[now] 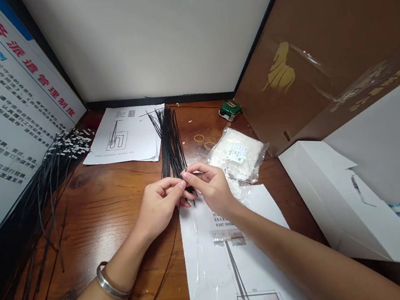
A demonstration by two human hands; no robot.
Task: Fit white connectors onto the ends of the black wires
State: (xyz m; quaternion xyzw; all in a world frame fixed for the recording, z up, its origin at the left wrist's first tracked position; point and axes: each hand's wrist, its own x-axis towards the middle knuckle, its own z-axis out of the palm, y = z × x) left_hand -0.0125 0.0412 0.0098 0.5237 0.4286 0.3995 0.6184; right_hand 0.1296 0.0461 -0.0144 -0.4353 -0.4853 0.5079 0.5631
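My left hand (161, 204) is closed in a pinch on a thin black wire (165, 275), whose long tail curves down over the table to the near edge of the view. Right beside it, my right hand (212, 187) pinches thumb to forefinger, the tips of both hands almost touching. What sits between the right fingertips is too small and covered to make out. Just beyond and partly beneath the hands lies a bundle of black wires (170, 144). To the right rests a clear plastic bag of small white pieces (237, 152), its near part behind my right hand.
On the left lies a heap of black wires with white ends (70, 145). Printed drawing sheets (122, 145) lie at the back, and another drawing sheet (208, 267) is under my right forearm. Yellow rubber bands (199, 138), a green tape measure (229, 110) and a white box (339, 200) stand around.
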